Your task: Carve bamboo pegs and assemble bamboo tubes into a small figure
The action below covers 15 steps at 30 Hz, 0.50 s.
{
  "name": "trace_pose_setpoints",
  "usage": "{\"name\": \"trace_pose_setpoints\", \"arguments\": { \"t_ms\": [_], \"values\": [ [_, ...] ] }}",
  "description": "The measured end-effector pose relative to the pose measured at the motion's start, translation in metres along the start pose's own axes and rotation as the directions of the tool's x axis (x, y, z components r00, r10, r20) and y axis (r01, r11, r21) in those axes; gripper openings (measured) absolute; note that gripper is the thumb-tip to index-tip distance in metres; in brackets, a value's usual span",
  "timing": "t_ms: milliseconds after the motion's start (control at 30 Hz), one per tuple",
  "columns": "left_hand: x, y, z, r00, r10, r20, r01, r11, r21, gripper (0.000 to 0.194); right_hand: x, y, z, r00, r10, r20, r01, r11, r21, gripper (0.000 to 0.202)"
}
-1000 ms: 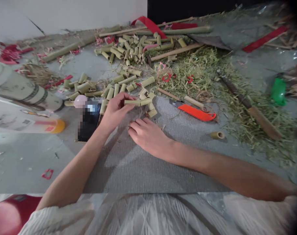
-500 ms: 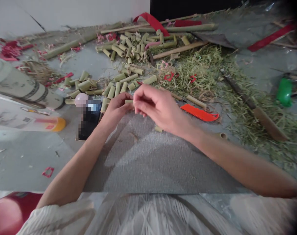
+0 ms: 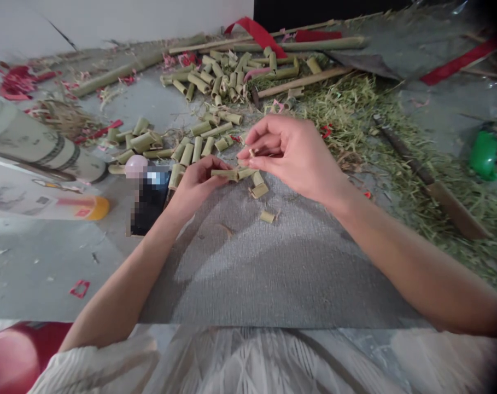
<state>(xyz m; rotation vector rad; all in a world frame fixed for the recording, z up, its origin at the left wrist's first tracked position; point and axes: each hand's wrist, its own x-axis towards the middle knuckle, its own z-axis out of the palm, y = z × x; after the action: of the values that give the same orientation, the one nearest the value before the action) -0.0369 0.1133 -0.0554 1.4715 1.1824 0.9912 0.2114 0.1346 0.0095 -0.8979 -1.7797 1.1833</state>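
- Over the grey mat's (image 3: 273,273) far edge, left hand (image 3: 197,183) grips a bamboo piece (image 3: 226,174) lying flat.
- Right hand (image 3: 295,156) pinches a small bamboo chip (image 3: 252,152) just above it.

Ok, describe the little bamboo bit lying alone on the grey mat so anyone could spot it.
Start at the grey woven mat in front of the person. Below the right hand and the cluster of bamboo pieces by the left hand, a small bamboo chip lies flat by itself. It is the shortest piece, apart from the others.
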Motion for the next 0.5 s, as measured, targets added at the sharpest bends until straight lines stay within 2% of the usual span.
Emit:
{"name": "trace_pose_setpoints", "arguments": {
  "t_ms": [133, 267, 367, 500],
  "values": [
    [-0.001, 0.000, -0.003, 0.997, 0.063, 0.040, -0.070, 0.978, 0.198, 0.018, 0.000, 0.004, -0.010, 0.999, -0.027, -0.040, 0.017, 0.974, -0.228, 0.023],
    [-0.002, 0.003, -0.003, 0.994, 0.091, 0.054, -0.103, 0.945, 0.311, 0.021, 0.000, 0.004, -0.019, 0.999, -0.006, 0.053, 0.023, 0.947, -0.321, 0.008],
    [-0.003, 0.005, -0.003, 0.997, 0.063, 0.039, -0.072, 0.945, 0.318, 0.024, 0.001, 0.012, -0.017, 0.991, 0.051, 0.127, -0.009, 0.950, -0.313, 0.013],
    [-0.003, 0.004, -0.003, 0.996, 0.083, 0.032, -0.089, 0.948, 0.305, 0.024, 0.002, 0.032, -0.004, 0.974, 0.205, 0.100, -0.184, 0.964, -0.191, 0.021]
  ]
}}
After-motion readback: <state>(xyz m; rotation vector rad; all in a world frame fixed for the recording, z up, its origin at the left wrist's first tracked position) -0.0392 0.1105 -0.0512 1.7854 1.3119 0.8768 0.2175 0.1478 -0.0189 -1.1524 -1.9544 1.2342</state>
